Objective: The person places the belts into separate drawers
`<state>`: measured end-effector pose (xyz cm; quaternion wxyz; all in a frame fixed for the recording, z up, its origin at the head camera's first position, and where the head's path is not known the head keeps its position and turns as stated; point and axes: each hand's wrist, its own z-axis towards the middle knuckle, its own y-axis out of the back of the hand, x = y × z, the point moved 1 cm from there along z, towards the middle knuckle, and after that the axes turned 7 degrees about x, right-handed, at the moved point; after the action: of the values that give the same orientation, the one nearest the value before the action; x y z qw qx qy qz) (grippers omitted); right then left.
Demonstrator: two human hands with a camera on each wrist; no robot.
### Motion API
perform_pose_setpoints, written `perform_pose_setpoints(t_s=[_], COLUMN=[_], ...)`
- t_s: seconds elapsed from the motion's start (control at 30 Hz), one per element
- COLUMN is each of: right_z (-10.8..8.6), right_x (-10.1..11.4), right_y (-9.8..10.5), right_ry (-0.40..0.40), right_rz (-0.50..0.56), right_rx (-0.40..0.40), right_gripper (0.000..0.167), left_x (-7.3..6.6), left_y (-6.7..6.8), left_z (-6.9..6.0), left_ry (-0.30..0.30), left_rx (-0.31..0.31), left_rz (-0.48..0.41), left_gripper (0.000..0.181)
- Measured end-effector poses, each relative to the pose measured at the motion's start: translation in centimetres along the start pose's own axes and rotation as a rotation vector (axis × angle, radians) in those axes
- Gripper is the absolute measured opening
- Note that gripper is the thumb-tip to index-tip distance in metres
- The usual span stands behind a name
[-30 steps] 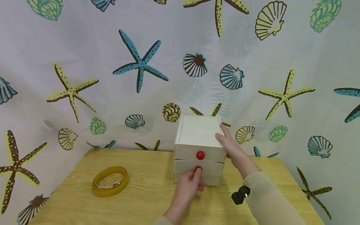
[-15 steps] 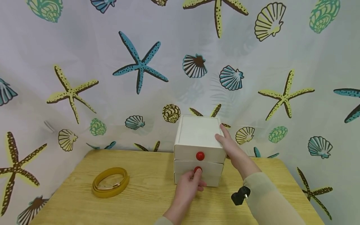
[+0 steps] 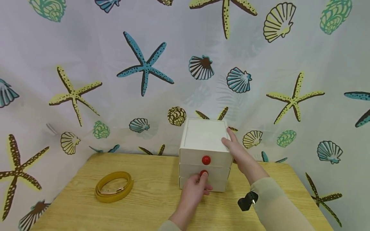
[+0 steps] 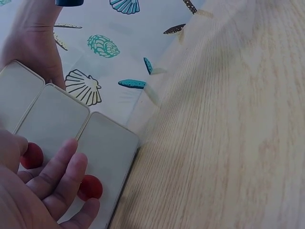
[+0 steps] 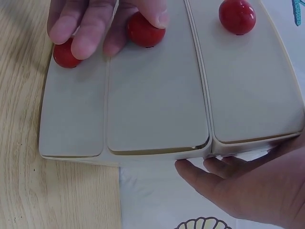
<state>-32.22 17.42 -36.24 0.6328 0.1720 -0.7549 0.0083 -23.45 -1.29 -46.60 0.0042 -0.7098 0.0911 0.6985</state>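
Note:
A small white drawer box (image 3: 206, 134) has three stacked drawers, each with a red ball knob. My left hand (image 3: 192, 192) pinches the middle drawer's knob (image 5: 145, 31) between thumb and finger. Its other fingers spread in front of the bottom knob (image 4: 90, 188). The top drawer's knob (image 3: 206, 160) is untouched. My right hand (image 3: 240, 152) rests against the box's right side, with its thumb at the top edge and fingers extended along the side. In the right wrist view, the drawer fronts stand nearly flush with the box.
A coiled yellow belt (image 3: 114, 187) with a metal buckle lies on the wooden table (image 3: 144, 205), left of the box. Behind the table hangs a white cloth (image 3: 173, 38) printed with starfish and shells. A small black device (image 3: 247, 201) is attached at the right wrist.
The dark gap above the middle drawer looks fainter now. Both hands keep their places on the knob and the box's side; the view shifts only slightly.

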Motion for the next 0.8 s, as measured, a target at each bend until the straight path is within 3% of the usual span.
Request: perform_pose_setpoints(t_s=[0.57,0.8], right_z=[-0.1,0.2], right_x=[0.3,0.1], right_y=[-0.3,-0.3], right_ry=[0.014,0.007], right_rz=[-0.018,-0.014], right_rx=[0.01,0.006], right_gripper=[0.075,0.075], left_x=[1.4,2.4], left_y=[0.5,1.0], left_z=[-1.7,-2.3], left_ry=[0.087,0.164], left_rx=[0.011,-0.006], left_rz=[0.015,0.049], left_gripper=[0.048,0.046])
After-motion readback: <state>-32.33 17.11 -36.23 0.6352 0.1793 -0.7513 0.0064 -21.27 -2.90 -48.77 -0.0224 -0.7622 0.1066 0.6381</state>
